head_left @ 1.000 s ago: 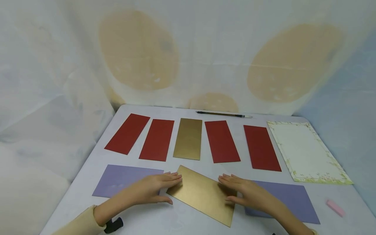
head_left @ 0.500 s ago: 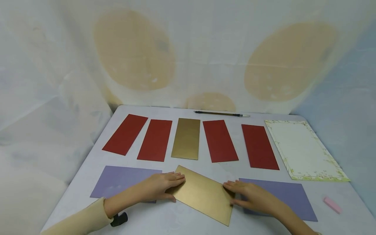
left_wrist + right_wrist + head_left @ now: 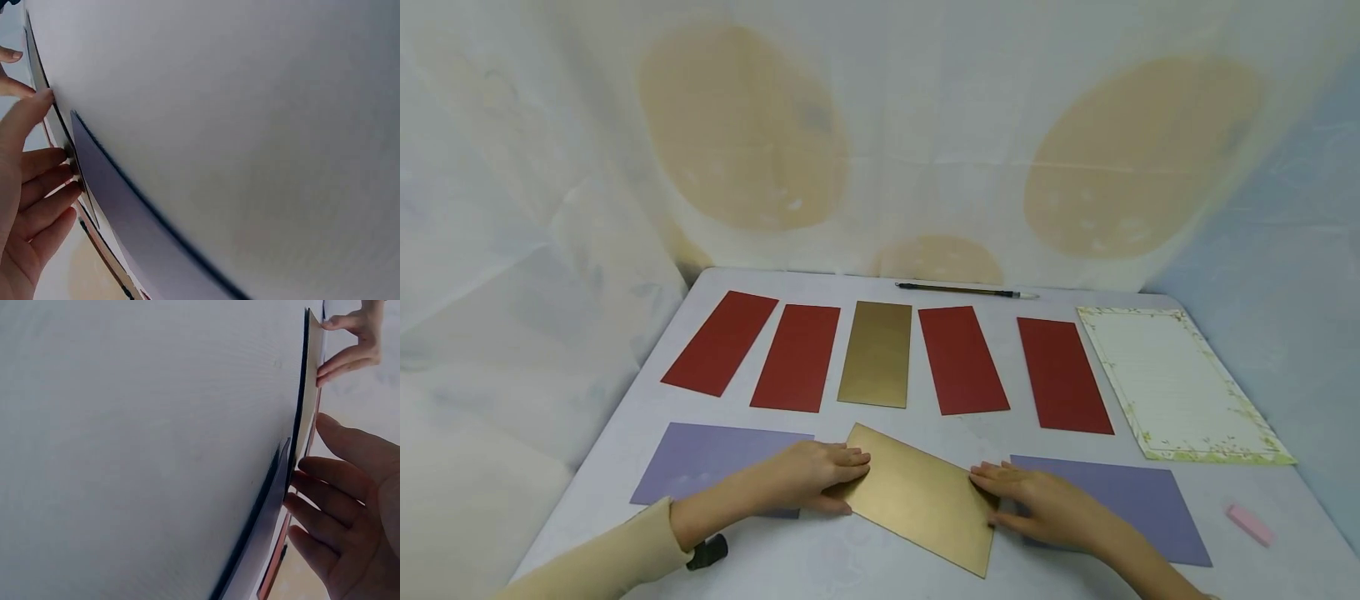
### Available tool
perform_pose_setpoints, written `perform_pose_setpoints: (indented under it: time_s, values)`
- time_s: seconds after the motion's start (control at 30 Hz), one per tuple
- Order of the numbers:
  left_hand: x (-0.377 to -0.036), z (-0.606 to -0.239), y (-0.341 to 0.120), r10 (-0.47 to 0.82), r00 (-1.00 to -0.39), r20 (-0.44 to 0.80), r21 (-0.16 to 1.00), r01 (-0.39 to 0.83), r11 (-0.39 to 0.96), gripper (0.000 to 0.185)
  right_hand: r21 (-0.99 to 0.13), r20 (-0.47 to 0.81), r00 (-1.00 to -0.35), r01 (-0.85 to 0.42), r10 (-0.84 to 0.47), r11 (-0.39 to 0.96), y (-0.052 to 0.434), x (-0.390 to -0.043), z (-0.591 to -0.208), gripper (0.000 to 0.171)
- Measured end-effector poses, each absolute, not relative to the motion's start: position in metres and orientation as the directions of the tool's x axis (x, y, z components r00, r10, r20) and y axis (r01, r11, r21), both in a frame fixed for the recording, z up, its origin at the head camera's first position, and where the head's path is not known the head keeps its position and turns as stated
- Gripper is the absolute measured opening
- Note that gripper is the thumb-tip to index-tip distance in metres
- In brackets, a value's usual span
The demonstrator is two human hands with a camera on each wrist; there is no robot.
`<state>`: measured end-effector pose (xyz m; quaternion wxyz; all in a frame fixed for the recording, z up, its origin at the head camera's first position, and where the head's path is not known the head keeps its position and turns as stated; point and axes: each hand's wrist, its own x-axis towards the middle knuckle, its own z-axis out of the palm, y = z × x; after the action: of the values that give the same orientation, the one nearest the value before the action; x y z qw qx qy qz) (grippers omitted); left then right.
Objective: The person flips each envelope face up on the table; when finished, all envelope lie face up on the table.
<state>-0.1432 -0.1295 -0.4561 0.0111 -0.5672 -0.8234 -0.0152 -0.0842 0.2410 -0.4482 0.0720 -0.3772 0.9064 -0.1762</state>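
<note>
White tabletop (image 3: 842, 571), gold card (image 3: 921, 496), patterned backdrop (image 3: 932, 125) behind

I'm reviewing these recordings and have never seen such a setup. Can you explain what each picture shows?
There is no robot here, just a person working barehanded. The wide picture comes from a camera worn on the head, looking forward and down; the two close ones come from cameras worn on each wrist. On the pale table lie four red cards, two purple cards, a gold card, a brush, a sheet with a flowery border and a small pink block. The left hand and right hand touch opposite ends of another gold card, nearer the person; neither appears to grip it.
</note>
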Motion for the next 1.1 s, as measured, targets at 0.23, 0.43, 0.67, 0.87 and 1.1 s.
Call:
perform_pose_setpoints:
  time_s: [0.23, 0.43, 0.67, 0.87, 1.1]
  values:
    - [-0.148, -0.457, -0.130, 0.960, -0.213, 0.184, -0.097, 0.967, 0.234, 0.047, -0.372, 0.007, -0.679, -0.683, -0.734, 0.629, 0.243, -0.084, -0.448, 0.052]
    - [-0.148, -0.449, -0.134, 0.930, -0.278, 0.240, 0.096, 0.960, 0.262, 0.043, -0.387, 0.052, -0.638, -0.722, -0.768, 0.574, 0.250, -0.078, -0.435, 0.061]
    - [-0.152, -0.431, -0.135, 0.899, -0.402, 0.172, 0.298, 0.891, 0.342, 0.038, -0.406, 0.216, -0.613, -0.764, -0.760, 0.501, 0.250, -0.070, -0.426, 0.060]
    - [-0.155, -0.426, -0.138, 0.879, -0.378, 0.291, 0.300, 0.908, 0.292, 0.029, -0.388, 0.437, -0.570, -0.817, -0.696, 0.426, 0.245, -0.074, -0.430, 0.044]
    - [-0.157, -0.423, -0.151, 0.787, -0.361, 0.500, 0.197, 0.933, 0.302, 0.030, -0.407, 0.500, -0.606, -0.795, -0.619, 0.450, 0.246, -0.078, -0.430, 0.030]
